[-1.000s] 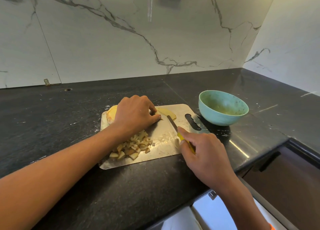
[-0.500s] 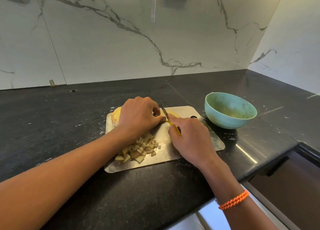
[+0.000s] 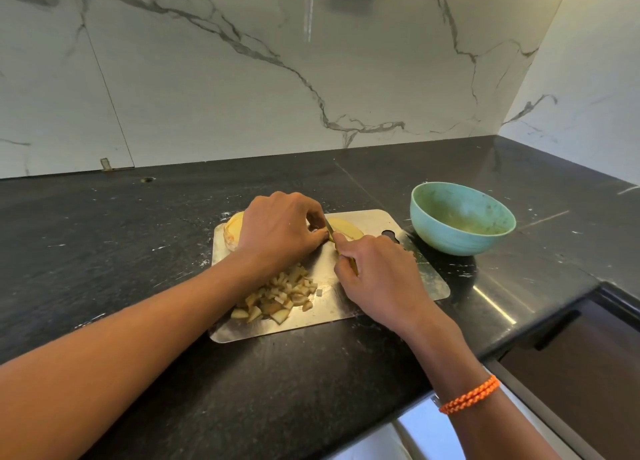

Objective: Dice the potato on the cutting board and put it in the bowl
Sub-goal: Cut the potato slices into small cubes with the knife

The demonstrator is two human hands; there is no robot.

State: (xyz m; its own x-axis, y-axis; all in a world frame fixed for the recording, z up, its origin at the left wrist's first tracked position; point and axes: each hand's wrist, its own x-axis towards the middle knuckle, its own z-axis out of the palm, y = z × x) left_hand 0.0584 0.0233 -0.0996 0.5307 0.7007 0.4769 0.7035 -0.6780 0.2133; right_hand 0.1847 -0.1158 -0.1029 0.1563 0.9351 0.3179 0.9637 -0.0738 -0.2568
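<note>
The worry starts at the left: the left hand (image 3: 280, 231) is curled over the pale yellow potato slices (image 3: 232, 229) at the far-left corner of the shiny steel cutting board (image 3: 346, 317), fingers bent and pinching the stack, with the fingertips (image 3: 320, 232) right against the blade. If the slices slide on that slick metal, or the knuckles don't stay ahead of the tips, I'd expect a nick. The forearm comes in low from the left, wrist level.

Nearer the front edge sits a heap of small diced potato cubes (image 3: 277, 297), skin still on some; it lies close under the left wrist, and a careless elbow could scatter it onto the black stone counter (image 3: 138, 251).

The yellow-handled kitchen knife (image 3: 334, 239) stands nearly upright between the hands, mostly hidden. The right hand (image 3: 377, 276) wraps the handle, fingers closed around it, wrist cocked up, an orange braided wristband (image 3: 469, 395) behind.

Another loose slice (image 3: 346, 227) lies beyond the blade. Off the board's right corner waits the round turquoise bowl (image 3: 462, 219), holding no dice yet.
</note>
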